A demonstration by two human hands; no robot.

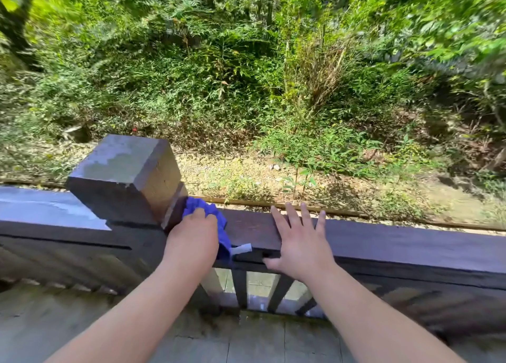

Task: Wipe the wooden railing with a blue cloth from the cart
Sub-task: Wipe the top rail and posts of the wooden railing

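Note:
A dark wooden railing runs across the view from left to right. My left hand grips a bunched blue cloth and presses it on the rail's top, right against the base of a square wooden post. A white tag on the cloth hangs over the rail's near face. My right hand rests flat on the rail just to the right, fingers straight and spread, thumb over the near edge.
Left of the post the rail top looks wet and shiny, as does the post's top. Dark balusters stand below the rail. Grey deck boards lie underfoot. Beyond the railing are gravel and thick green plants.

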